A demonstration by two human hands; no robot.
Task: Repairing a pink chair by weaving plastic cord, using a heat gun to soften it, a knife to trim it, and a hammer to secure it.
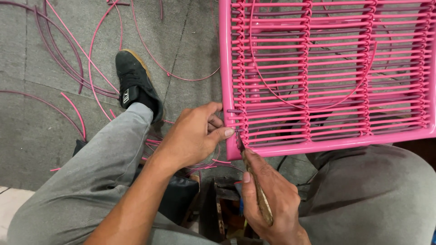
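Right hand [268,199] clamps a wooden-handled tool [260,193], tip up-left at the pink frame [225,68]; left hand [193,136] pinches cord there.

Woven frame [327,68] rests on the lap, shoe [135,81] left (cords [68,68] around it).

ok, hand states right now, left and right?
Left hand: closed, pinching a thin pink plastic cord at the corner of the pink woven frame.
Right hand: closed on a wooden-handled pointed tool.
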